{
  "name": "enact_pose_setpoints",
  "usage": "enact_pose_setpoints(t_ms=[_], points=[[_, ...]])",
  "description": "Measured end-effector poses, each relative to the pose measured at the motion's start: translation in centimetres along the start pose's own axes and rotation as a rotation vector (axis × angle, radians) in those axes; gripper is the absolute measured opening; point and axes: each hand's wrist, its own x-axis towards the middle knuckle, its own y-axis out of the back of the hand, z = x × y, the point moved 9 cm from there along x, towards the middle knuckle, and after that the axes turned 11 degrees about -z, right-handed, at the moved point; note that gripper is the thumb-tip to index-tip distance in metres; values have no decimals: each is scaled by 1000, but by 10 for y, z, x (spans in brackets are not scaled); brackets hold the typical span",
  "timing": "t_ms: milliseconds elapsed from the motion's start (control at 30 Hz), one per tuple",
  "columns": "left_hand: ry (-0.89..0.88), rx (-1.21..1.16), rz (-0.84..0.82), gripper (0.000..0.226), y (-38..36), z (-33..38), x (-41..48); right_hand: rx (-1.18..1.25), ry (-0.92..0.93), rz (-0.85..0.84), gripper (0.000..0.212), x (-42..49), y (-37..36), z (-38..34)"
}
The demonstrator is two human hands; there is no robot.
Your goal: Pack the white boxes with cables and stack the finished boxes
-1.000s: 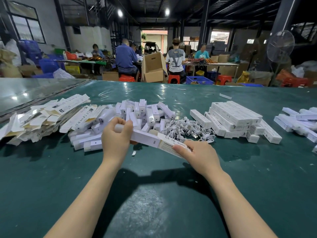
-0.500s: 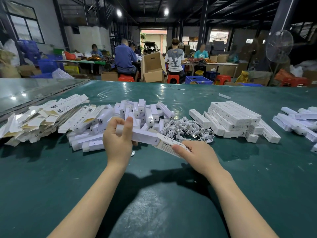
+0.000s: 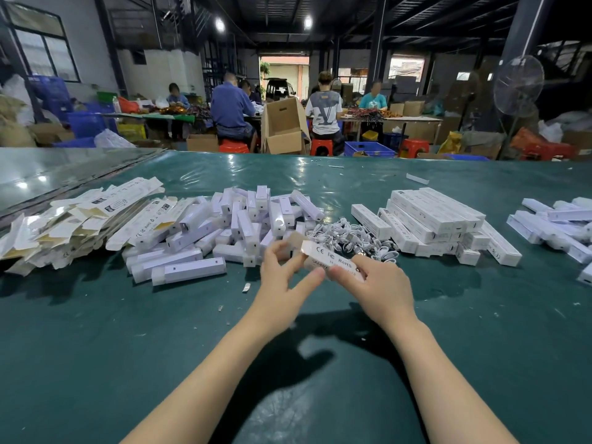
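The left hand (image 3: 282, 277) and right hand (image 3: 381, 283) pinched one slim cardboard box (image 3: 333, 261). Coiled white cables (image 3: 349, 237) lay at twelve o'clock

Dim, two ceiling lamps (image 3: 220, 24), glare on table (image 3: 301, 168), left hand (image 3: 282, 277) perhaps motion-blurred, edges bowed

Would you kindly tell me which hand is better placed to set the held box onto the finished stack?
The right hand, I think: it grips the box, and the finished stack lies on its side of the table, while the left hand holds the box's far end.
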Motion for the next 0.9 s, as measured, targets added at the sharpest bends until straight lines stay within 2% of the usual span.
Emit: enact_pose_setpoints(t_ms=[67, 100, 200, 267, 367, 433, 533, 600, 700, 767, 833, 900], points=[[43, -126, -39, 16, -6, -3, 0, -12, -4, 0, 60, 0, 1, 5], [13, -160, 24, 17, 0, 1, 1, -17, -23, 15, 62, 0, 4, 10], [-47, -171, 375, 25, 33, 2, 2, 6, -152, 156, 65, -1, 19, 28], [-14, 27, 453, 27, 35, 3, 8, 70, -236, 280, 61, -5, 30, 39], [-108, 426, 218, 32, -11, 12, 35, 169, -259, 395, 56, -10, 40, 44], [-168, 655, 24, 38, -47, 12, 52, 163, -237, 374, 54, -9, 38, 40], [-34, 965, -168, 44, -76, -7, 75, 104, -195, 291, 53, -5, 29, 33], [66, 1002, -203, 36, -76, -14, 84, 78, -170, 255, 54, -2, 25, 30], [35, 874, -176, 28, -69, -8, 83, 58, -159, 227, 52, 2, 21, 31], [-17, 610, -46, 22, -46, -2, 71, 69, -164, 236, 52, 3, 21, 33], [36, 180, 130, 20, -9, -10, 59, 72, -166, 230, 53, 4, 20, 32], [94, -439, 292, 20, 23, -27, 44, 30, -166, 179, 54, 7, 14, 31]])
